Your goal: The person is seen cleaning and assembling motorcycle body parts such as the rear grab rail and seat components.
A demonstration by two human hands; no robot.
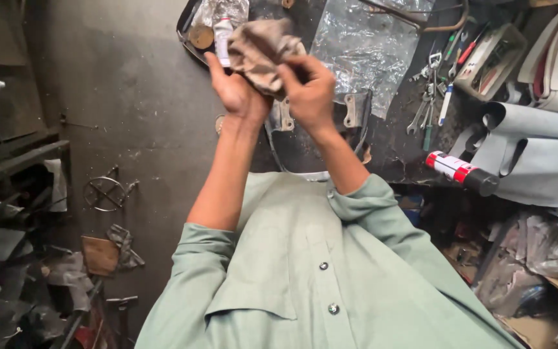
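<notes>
Both my hands are raised in front of me over a dark floor, gripping one crumpled, dirty brown rag (pixel 261 48). My left hand (pixel 235 87) holds the rag from below with its palm turned up and fingers spread under the cloth. My right hand (pixel 309 87) pinches the rag's right side with closed fingers. Under the hands lies a black seat-like part (pixel 356 113) with grey metal brackets. Light green shirt sleeves cover my upper arms.
A clear plastic sheet (pixel 369 45) lies beyond my hands, beside a small white bottle (pixel 222 35). Several wrenches (pixel 427 103) and a tool tray (pixel 489 58) sit to the right, with a red-and-white spray can (pixel 460 171) and rolled grey material (pixel 537 142). Scrap parts (pixel 108 190) litter the left.
</notes>
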